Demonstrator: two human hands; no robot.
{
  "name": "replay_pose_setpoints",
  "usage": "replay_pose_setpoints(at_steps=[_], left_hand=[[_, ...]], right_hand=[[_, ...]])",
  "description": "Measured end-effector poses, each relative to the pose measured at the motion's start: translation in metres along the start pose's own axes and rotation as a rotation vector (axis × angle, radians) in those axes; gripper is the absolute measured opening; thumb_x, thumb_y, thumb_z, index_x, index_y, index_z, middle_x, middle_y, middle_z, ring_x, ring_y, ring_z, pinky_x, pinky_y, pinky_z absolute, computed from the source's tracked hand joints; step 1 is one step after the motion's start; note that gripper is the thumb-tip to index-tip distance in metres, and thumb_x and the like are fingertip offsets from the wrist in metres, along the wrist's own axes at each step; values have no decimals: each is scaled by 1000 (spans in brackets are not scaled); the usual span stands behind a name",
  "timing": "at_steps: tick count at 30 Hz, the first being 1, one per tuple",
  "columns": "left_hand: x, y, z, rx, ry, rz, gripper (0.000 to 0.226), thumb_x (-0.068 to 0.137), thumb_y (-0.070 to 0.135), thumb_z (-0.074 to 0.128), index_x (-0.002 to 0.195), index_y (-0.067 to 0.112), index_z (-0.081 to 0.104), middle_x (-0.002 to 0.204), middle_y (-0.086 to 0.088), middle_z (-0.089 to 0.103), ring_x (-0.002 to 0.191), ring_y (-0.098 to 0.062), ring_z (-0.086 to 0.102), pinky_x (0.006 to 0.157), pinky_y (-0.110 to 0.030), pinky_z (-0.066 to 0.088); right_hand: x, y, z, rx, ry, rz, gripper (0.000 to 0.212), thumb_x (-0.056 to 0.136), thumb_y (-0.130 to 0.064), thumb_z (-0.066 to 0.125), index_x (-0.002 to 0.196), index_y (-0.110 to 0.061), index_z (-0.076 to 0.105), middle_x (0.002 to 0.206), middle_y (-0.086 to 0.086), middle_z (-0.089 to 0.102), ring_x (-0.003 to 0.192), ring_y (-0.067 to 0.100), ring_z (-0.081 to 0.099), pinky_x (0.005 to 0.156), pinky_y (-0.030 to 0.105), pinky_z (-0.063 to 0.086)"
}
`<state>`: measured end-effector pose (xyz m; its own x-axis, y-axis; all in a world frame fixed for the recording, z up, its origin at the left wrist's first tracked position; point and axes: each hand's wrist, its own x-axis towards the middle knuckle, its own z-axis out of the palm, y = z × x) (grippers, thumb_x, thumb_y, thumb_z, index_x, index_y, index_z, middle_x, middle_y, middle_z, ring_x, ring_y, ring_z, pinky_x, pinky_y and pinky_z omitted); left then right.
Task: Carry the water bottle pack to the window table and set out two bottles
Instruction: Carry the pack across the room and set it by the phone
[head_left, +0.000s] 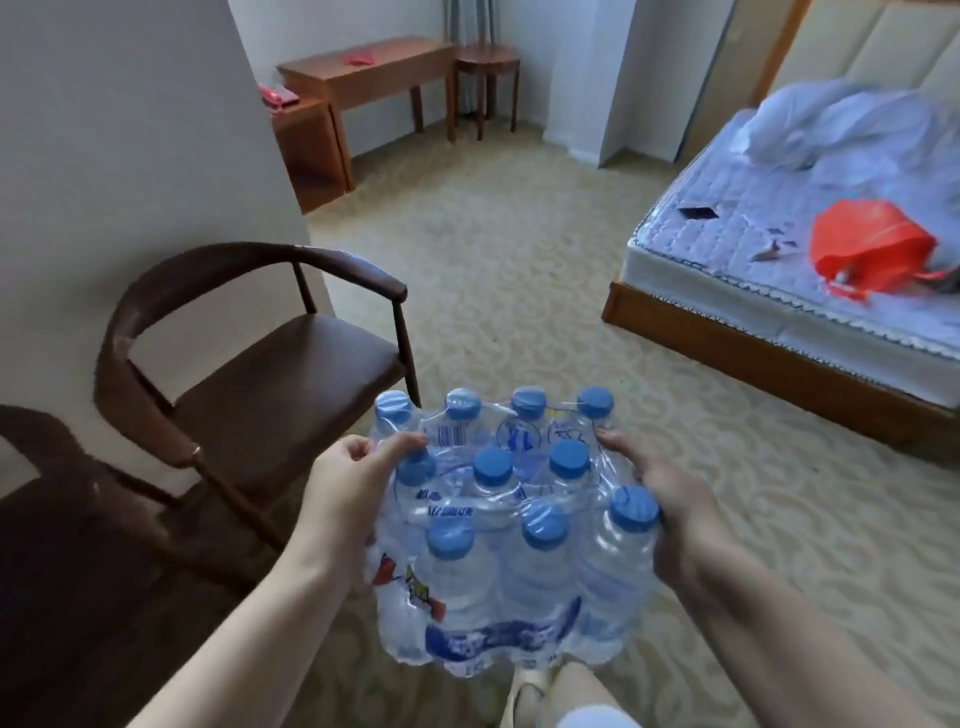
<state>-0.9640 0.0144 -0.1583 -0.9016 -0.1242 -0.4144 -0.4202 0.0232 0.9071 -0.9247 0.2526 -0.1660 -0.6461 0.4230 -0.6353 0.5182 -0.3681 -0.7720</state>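
Shrink-wrapped clear plastic pack of blue-capped water bottles (511, 535): held in the air above patterned beige carpet (519, 270), wrap intact. Left hand (353, 486) and right hand (660, 491) clamp its opposite sides. Dark brown armchair (249, 374) stands just left; bare white mattress (779, 249) well apart, right.

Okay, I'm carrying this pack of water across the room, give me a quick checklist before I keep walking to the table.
1. Both hands on the water bottle pack: ok, left hand and right hand grip opposite sides.
2. Wrap intact: cannot tell, the plastic looks stretched near the top.
3. Carpet ahead free of obstacles: ok.
4. Clearance from the brown chair on your left: ok, but close.
5. Clearance from the bed on your right: ok.
6. Space on the small round table by the curtain: cannot tell.
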Motion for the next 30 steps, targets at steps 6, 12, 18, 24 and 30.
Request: replay_pose_setpoints(at_steps=[6,12,18,24,30], left_hand=[[101,42,60,-17,-62,16,80,45,53,83,96,-5,60,86,-17,64,77,-30,56,65,-53,47],[204,81,117,-36,-21,-37,75,44,50,84,95,-2,62,87,-28,66,80,-32,57,68,-60,49],[295,119,153,-82,23,-54,71,49,46,83,95,-4,62,84,-28,66,76,-33,57,65,-49,44],[413,167,187,-108,51,-32,54,47,47,82,81,12,59,78,-13,56,72,-29,50,62,-46,39],[537,225,217,-148,74,-28,50,47,43,82,78,12,57,81,-16,59,74,-29,53,64,-46,40]], right_hand=[[91,-69,23,27,32,-13,42,59,-37,86,84,-5,73,77,21,78,76,43,75,78,59,59],[197,-146,50,-4,11,52,33,66,-31,77,81,-3,70,56,10,72,52,28,65,53,38,55],[281,-222,93,-42,-17,74,30,64,-31,75,77,-4,68,72,15,69,61,27,60,58,36,50],[376,-294,149,-32,-64,145,50,68,-28,75,107,2,68,81,22,69,58,29,61,55,36,53],[471,-371,217,-51,-42,81,27,68,-29,75,81,-6,70,67,14,69,50,25,60,51,31,51]])
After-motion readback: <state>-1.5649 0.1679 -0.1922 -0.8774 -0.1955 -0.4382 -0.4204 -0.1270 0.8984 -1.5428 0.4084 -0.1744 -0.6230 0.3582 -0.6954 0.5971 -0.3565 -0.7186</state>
